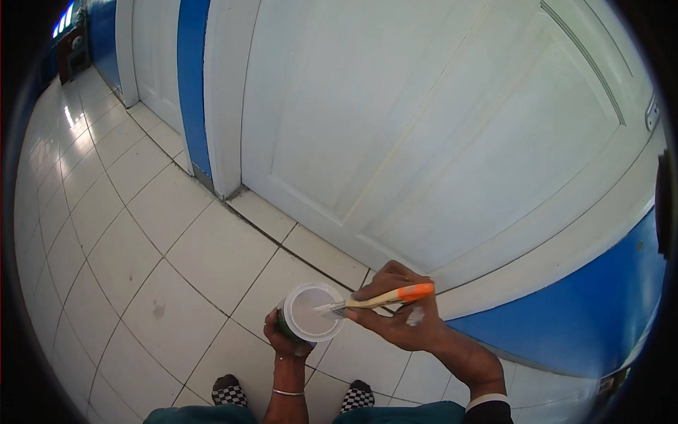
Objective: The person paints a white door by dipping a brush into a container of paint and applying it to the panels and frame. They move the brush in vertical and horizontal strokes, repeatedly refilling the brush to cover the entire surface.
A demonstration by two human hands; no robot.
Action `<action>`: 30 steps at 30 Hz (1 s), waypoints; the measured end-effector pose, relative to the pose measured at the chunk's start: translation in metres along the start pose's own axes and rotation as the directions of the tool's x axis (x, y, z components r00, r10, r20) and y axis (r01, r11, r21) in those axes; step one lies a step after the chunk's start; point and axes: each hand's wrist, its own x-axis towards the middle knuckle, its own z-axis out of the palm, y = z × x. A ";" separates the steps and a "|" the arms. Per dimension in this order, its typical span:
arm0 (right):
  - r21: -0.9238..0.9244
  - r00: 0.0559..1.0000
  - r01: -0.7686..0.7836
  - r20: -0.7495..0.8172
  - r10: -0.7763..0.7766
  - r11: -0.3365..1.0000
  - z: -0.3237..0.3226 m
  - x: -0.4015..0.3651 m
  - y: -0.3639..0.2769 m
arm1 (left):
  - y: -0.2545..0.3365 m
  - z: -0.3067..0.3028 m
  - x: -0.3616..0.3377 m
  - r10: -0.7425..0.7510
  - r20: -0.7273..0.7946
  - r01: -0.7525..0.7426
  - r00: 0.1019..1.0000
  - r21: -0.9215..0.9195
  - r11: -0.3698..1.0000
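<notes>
My left hand [286, 338] is wrapped round the side of a round tub [314, 338] with a white rim, holding it upright above the floor. Pale paint [302, 315] shows inside it. In my right hand [399, 321] is a paintbrush [378, 300] with a wooden handle and an orange end. Its whitish bristles point left and down, over the tub's opening. A white smear marks the back of that hand. Just beyond both hands stands a white panelled door [367, 134].
White floor tiles [176, 297] run underfoot and off to the left. A white door frame [224, 92] and a blue wall strip [192, 78] border the door, with more blue wall [565, 318] at right. My checkered socks [230, 392] show below.
</notes>
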 end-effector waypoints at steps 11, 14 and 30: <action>-0.424 0.977 0.126 0.210 -0.037 0.897 0.027 -0.006 0.025 | -0.019 0.014 -0.010 -0.094 0.052 0.092 0.994 0.038 0.995; -0.400 0.985 0.116 0.162 -0.054 0.909 0.018 -0.008 0.021 | -0.020 0.012 -0.009 -0.108 0.051 0.107 0.993 0.033 0.994; 0.354 0.845 -0.330 -0.302 0.441 0.875 -0.028 -0.037 0.042 | -0.015 0.008 -0.008 -0.084 -0.012 0.084 0.996 0.046 0.995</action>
